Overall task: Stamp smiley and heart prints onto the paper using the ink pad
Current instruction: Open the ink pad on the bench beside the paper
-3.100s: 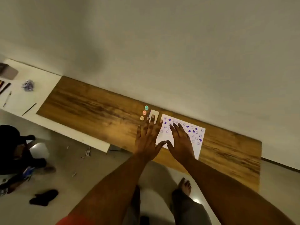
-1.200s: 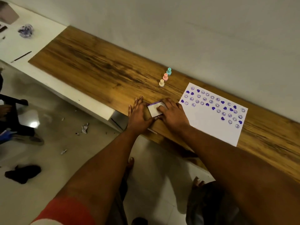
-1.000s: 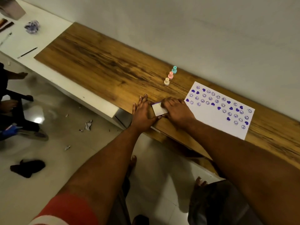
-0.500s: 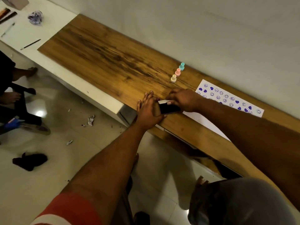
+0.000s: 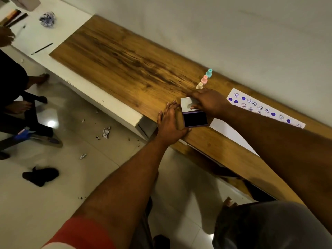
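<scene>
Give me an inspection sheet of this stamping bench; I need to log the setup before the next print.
Surface: wooden bench top, white counter at its far end.
Job's things: ink pad open, lid flipped back; three stamps upright in a row; paper part-stamped.
Clutter: crumpled paper, pencil.
Grippers: left hand steadies the pad; right hand on the lid.
Cables: nothing seen.
Surroundings: paper scraps on the floor.
</scene>
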The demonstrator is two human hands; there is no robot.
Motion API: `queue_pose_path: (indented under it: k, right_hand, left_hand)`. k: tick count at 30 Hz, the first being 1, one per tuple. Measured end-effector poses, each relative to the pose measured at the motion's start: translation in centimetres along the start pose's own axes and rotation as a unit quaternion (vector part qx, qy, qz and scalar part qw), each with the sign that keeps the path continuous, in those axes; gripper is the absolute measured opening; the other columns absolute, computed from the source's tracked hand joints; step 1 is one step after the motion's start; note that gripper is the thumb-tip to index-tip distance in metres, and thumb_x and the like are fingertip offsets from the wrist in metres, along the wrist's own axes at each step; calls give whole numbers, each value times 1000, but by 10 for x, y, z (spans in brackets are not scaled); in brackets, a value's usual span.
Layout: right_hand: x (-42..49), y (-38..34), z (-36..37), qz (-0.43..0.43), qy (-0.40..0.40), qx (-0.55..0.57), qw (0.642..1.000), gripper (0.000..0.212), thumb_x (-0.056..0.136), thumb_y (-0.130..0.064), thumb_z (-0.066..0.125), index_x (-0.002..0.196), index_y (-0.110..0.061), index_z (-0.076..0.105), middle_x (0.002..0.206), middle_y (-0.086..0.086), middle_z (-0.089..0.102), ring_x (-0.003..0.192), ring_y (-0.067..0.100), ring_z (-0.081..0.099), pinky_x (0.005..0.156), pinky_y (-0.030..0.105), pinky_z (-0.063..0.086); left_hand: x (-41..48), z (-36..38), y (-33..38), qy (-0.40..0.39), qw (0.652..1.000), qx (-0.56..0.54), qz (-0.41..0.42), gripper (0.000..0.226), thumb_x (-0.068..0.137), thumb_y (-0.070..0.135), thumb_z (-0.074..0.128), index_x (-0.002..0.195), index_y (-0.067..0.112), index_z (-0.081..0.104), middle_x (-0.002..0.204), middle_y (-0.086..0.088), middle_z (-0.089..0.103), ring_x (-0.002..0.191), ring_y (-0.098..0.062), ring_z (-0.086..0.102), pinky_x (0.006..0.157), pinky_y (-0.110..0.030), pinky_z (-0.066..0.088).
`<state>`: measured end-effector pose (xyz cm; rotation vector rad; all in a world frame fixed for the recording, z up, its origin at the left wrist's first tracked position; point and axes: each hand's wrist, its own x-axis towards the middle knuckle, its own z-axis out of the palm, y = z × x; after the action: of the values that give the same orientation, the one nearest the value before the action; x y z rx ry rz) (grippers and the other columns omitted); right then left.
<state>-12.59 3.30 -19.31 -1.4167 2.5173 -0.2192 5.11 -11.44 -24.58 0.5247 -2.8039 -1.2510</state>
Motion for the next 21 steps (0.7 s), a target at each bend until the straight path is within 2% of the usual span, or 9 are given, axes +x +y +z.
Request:
queue_pose_path:
  k: [4,6,8,10,13,15,17,21]
  right_hand:
    - [-8,2,4,-7,24,-35,999,61,100,-48,55,153,-20,43,149,10,54,135,32,51,106,44,45]
    - [-11,2,2,-4,37,-35,999,60,100,-48,56,153,-20,45,150,8,53,136,31,50,105,44,46]
    - [-15,5,0,-14,74,-36,996,51,101,-49,52,142,-19,55,139,7,61,125,29,57,92,39,51]
    - [-14,7,-4,1,143,-35,989,42,102,-52,48,124,-20,63,120,6,68,106,24,63,77,33,51]
    - [-2,7,-15,105,205,-29,973,38,102,-55,47,105,-20,63,94,4,70,78,18,62,63,31,51]
    - [9,8,-19,169,161,-93,968,47,102,-59,43,103,-16,63,85,6,67,73,19,60,62,31,48]
    - [19,5,-22,209,94,-160,960,56,103,-61,37,105,-12,63,82,7,59,78,26,65,63,32,44]
    - [37,-6,-24,233,42,-192,952,63,104,-62,32,107,-9,65,86,10,61,86,29,68,64,35,44]
  left_hand:
    - [0,0,0,5,1000,-2,3,108,78,49,87,162,19,27,174,-2,20,161,-18,3,126,-48,-5]
    - [-1,1,0,7,1000,0,4,108,78,50,87,162,19,26,173,-3,21,161,-19,4,127,-49,-5]
    - [-1,1,1,7,1000,0,4,109,79,49,87,163,18,25,173,-4,21,162,-20,4,127,-49,-5]
    - [-1,0,2,5,1000,-3,4,109,79,48,87,163,18,24,174,-4,20,162,-20,3,127,-49,-6]
    - [-1,-2,3,2,1000,-6,4,109,80,47,87,163,18,23,174,-4,18,162,-19,2,127,-48,-7]
    - [-1,-1,4,3,1000,-6,5,107,80,47,87,162,19,24,174,-3,18,162,-19,1,128,-48,-7]
    - [-2,-1,4,6,1000,-12,3,105,80,46,87,161,19,27,174,-3,19,162,-18,0,128,-48,-8]
    - [-3,-2,4,4,1000,-26,-2,103,79,44,89,159,19,29,174,-2,20,162,-16,-1,126,-45,-10]
